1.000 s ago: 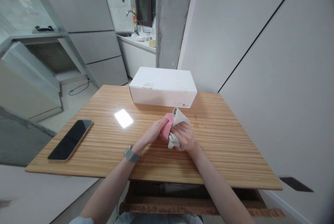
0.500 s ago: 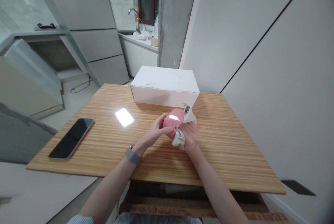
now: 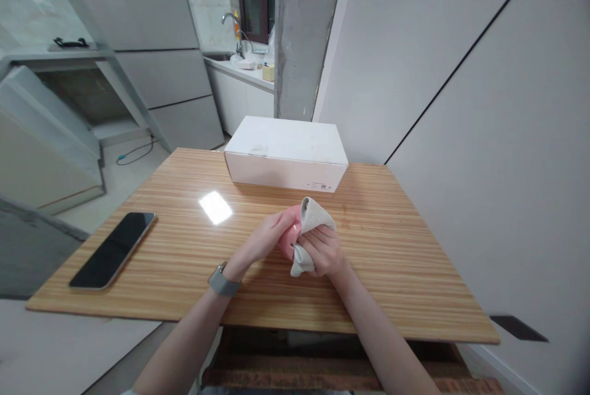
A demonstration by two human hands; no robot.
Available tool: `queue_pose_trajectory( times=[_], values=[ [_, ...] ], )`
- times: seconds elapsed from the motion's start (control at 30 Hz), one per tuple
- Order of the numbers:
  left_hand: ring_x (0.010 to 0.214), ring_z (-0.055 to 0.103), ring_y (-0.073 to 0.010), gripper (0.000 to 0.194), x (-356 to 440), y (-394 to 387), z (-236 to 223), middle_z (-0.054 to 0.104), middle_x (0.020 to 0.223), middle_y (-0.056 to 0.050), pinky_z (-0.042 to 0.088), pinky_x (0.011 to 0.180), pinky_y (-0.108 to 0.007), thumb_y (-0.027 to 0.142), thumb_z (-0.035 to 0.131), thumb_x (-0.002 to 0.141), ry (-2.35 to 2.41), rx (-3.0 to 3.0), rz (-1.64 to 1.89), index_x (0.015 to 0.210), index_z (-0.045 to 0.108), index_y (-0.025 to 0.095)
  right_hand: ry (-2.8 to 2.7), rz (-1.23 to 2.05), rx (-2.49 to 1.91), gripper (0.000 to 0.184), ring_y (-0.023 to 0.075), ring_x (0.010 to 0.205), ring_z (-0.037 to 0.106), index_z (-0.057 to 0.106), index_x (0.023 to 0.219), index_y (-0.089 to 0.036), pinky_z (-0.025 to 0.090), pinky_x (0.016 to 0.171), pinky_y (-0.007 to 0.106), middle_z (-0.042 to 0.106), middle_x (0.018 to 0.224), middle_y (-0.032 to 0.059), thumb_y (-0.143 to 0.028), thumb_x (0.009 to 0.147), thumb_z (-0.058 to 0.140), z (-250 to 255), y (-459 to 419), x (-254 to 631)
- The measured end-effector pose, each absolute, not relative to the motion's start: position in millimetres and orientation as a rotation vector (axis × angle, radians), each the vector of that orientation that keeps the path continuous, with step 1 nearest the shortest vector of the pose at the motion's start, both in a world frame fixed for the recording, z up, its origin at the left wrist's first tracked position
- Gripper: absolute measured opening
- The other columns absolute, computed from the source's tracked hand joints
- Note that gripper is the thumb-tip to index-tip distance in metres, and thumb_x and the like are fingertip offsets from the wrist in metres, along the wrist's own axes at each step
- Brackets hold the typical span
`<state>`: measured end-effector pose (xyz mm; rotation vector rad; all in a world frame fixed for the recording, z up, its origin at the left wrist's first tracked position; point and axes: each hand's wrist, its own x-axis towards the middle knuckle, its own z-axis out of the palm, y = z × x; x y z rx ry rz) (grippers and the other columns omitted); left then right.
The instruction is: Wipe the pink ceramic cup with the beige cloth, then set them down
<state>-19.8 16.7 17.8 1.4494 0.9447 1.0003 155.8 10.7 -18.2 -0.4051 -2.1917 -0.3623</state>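
A glossy, rounded pink object (image 3: pixel 289 241) is held over the middle of the wooden table; its exact kind I cannot make out. My left hand (image 3: pixel 267 235), with a grey-banded watch at the wrist, grips its left side, thumb on top. Bunched in my right hand (image 3: pixel 324 249) is a light grey cloth (image 3: pixel 314 215), pressed against the object's right side. One fold of cloth stands up above my fingers and another hangs below them. Much of the pink surface is hidden behind the cloth and both hands.
A long white box (image 3: pixel 286 155) lies at the table's far edge. On the left rests a black-screened smartphone (image 3: pixel 113 252). Below the near edge of the wooden table (image 3: pixel 396 278) an open drawer (image 3: pixel 295 370) sticks out. A white panelled wall (image 3: pixel 461 155) borders the right side.
The pink object was tilted to show more of its glossy face half a second ago, then turned back. Both hands shifted slightly left and nearer, the cloth still against it.
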Motion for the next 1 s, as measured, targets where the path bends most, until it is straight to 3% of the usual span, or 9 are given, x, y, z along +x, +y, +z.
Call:
queue_pose_trajectory(
  times=[0.17, 0.3, 0.43, 0.57, 0.7, 0.87, 1.0],
  values=[
    [0.093, 0.058, -0.0237, 0.039, -19.0, 11.5, 11.5, 0.069, 0.09, -0.005, 0.043, 0.088, -0.034, 0.049, 0.052, 0.085, 0.971, 1.458, 1.048, 0.093, 0.069, 0.015, -2.124, -0.276, -0.488, 0.043, 0.0225, 0.072, 0.062, 0.063, 0.096, -0.013, 0.045, 0.067, 0.036, 0.067, 0.078, 0.0118, -0.038, 0.094, 0.029, -15.5, 14.9, 157.7],
    [0.108, 0.055, -0.0247, 0.038, -13.9, 3.5, 17.7, 0.067, 0.107, -0.006, 0.039, 0.098, -0.035, 0.046, 0.054, 0.085, 0.832, 1.375, 1.033, 0.108, 0.065, 0.019, -1.921, -0.129, -0.602, 0.045, 0.0243, 0.071, 0.061, 0.06, 0.087, -0.017, 0.044, 0.068, 0.04, 0.063, 0.074, 0.0102, -0.043, 0.094, 0.024, -11.3, 15.6, 156.2],
    [0.12, 0.048, -0.0229, 0.035, -9.7, 0.5, 22.0, 0.063, 0.119, -0.005, 0.03, 0.106, -0.034, 0.038, 0.061, 0.081, 0.721, 1.289, 1.024, 0.112, 0.063, 0.021, -1.872, -0.21, -0.612, 0.047, 0.0238, 0.066, 0.058, 0.059, 0.087, -0.018, 0.042, 0.065, 0.039, 0.061, 0.07, 0.0089, -0.045, 0.094, 0.021, -9.7, 11.9, 157.4],
    [0.098, 0.058, -0.0202, 0.027, -11.3, 11.8, 8.7, 0.067, 0.1, -0.004, 0.042, 0.09, -0.032, 0.039, 0.054, 0.084, 0.708, 1.097, 1.103, 0.098, 0.064, 0.019, -1.982, -0.315, -0.57, 0.051, 0.0236, 0.065, 0.058, 0.06, 0.095, -0.015, 0.042, 0.064, 0.038, 0.062, 0.069, 0.01, -0.044, 0.095, 0.019, -11.6, 8.4, 156.4],
    [0.079, 0.06, -0.0192, 0.045, -17.3, 22.8, -3.8, 0.066, 0.079, -0.004, 0.045, 0.077, -0.031, 0.054, 0.04, 0.088, 0.723, 0.935, 1.121, 0.081, 0.065, 0.018, -2.08, -0.34, -0.535, 0.048, 0.022, 0.065, 0.059, 0.061, 0.096, -0.013, 0.041, 0.063, 0.037, 0.064, 0.071, 0.01, -0.041, 0.094, 0.022, -13.9, 6.4, 151.3],
    [0.103, 0.06, -0.0248, 0.051, -17.9, 20.6, -3.5, 0.071, 0.092, -0.007, 0.041, 0.096, -0.037, 0.059, 0.049, 0.083, 0.842, 0.964, 1.104, 0.099, 0.068, 0.015, -2.1, -0.357, -0.494, 0.047, 0.0237, 0.071, 0.062, 0.061, 0.099, -0.01, 0.042, 0.067, 0.037, 0.066, 0.076, 0.013, -0.039, 0.094, 0.024, -14.5, 5.2, 147.6],
    [0.107, 0.058, -0.0249, 0.052, -13.6, 14.9, 6.1, 0.071, 0.101, -0.006, 0.038, 0.101, -0.037, 0.061, 0.049, 0.083, 0.882, 1.124, 1.104, 0.098, 0.07, 0.015, -2.118, -0.393, -0.501, 0.047, 0.0236, 0.073, 0.062, 0.061, 0.1, -0.009, 0.043, 0.068, 0.037, 0.067, 0.079, 0.0135, -0.038, 0.094, 0.025, -16.2, 6.4, 150.2]
  ],
)
